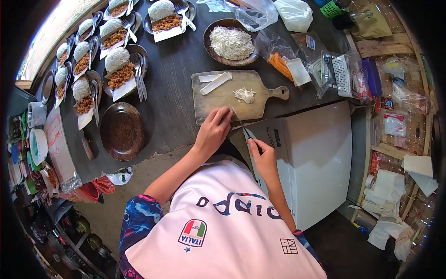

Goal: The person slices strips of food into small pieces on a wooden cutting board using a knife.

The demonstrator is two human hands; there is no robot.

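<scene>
Metal knife point(242, 126) seemingly juts beyond right hand point(264, 157).

Bright daylight glaring at the upper left, the worktop point(172, 60) evenly lit at its middle, shadows deepening along the bottom corners, and fisheye distortion bending the edges into a black rim

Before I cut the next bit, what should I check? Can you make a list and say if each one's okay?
1. Knife gripped in right hand: ok.
2. Left hand fingers well away from the blade: not ok, they're right beside its tip.
3. Cutting board lying on the table: ok.
4. White strips on the board for cutting: ok, two.
5. Thing under the left fingers held firmly: cannot tell, they hide it.
</scene>
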